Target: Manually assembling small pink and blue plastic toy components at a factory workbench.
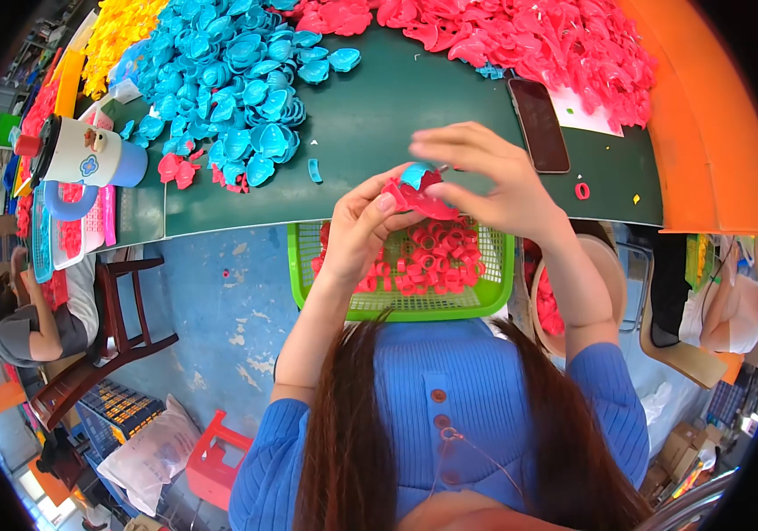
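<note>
My left hand [363,219] is closed on a red plastic part [430,205] with curved, petal-like edges, held above the near table edge. A small blue plastic piece [415,175] sits against the top of that red part. Close by on the right is my right hand [490,181], its fingers stretched out and partly smeared by motion. Its thumb is near the red part; whether they touch I cannot tell. Below both hands, a green basket [401,314] in front of my body holds many small red plastic rings [436,257].
Heaps of blue shells [229,80] and red parts [520,44] cover the far part of the green table [370,106]. A phone [538,124] lies at right, a handled mug [87,152] at left. A round tub [604,265] stands beside the basket. Other people sit at both sides.
</note>
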Available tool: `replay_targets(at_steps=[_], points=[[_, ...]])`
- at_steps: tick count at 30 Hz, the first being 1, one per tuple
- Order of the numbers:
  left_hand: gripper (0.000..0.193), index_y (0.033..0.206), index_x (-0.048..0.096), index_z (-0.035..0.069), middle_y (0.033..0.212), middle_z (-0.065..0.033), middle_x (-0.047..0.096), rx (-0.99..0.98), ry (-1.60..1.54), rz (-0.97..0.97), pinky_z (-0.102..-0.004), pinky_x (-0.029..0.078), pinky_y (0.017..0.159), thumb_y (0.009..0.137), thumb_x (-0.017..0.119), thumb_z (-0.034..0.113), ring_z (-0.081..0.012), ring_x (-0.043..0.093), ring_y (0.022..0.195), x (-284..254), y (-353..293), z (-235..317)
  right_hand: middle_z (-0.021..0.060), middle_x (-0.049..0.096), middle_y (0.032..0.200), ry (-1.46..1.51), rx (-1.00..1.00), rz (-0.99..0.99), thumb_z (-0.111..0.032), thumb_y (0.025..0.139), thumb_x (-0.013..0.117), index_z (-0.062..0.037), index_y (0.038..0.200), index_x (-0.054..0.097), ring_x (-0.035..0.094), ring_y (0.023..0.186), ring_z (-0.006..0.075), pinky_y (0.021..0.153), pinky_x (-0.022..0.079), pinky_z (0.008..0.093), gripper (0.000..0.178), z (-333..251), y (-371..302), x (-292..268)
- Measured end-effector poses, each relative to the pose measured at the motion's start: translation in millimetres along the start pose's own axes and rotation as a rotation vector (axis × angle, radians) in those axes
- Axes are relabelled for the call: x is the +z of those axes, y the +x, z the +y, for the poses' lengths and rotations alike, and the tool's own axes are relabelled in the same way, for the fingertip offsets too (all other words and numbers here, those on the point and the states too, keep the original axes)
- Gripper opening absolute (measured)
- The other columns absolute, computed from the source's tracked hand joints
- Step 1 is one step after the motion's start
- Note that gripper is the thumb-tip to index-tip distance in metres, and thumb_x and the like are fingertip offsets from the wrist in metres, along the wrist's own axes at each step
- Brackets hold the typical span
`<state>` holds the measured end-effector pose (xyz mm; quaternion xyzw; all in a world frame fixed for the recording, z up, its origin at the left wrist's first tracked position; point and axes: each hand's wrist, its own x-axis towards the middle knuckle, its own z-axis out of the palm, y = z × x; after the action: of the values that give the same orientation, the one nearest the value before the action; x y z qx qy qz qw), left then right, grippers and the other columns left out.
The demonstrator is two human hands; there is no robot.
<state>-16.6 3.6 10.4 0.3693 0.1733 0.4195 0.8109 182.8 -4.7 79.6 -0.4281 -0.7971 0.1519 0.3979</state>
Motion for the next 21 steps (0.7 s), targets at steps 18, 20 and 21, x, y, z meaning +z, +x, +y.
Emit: replay_targets(at_steps=[18,20,21], points=[[0.046,0.125,0.046,-0.004,0.111,-0.0099,0.058,0.073,0.306,0.096,-0.0289,0.047,0.087,0.083,0.063,0.005,-0.0143,0.057,0.099,12.7,1.2,2.1,0.0077,0.061,0.071,0.132,0.118,-0.014,0.000,0.070,0.066,0.0005,0.089,0.068,0.056,0.058,0.0167,0.053,0.044,0.0251,0.019,14.1,3.5,19.1],[0.043,0.122,0.048,-0.005,0.110,-0.0100,0.059,0.051,0.277,0.114,-0.0287,0.048,0.087,0.083,0.063,0.005,-0.0147,0.058,0.099,8.5,1.8,3.9,0.0077,0.061,0.069,0.131,0.092,-0.041,0.001,0.071,0.065,0.0000,0.088,0.068,0.056,0.058,0.0173,0.052,0.044,0.0261,0.017,9.8,5.3,19.6],[0.043,0.122,0.048,-0.005,0.110,-0.0100,0.059,0.048,0.275,0.112,-0.0287,0.048,0.087,0.083,0.063,0.005,-0.0147,0.058,0.099,7.9,2.6,5.1,0.0077,0.061,0.069,0.129,0.096,-0.041,0.001,0.071,0.065,0.0000,0.088,0.068,0.056,0.058,0.0173,0.052,0.044,0.0261,0.017,9.6,5.2,21.1]])
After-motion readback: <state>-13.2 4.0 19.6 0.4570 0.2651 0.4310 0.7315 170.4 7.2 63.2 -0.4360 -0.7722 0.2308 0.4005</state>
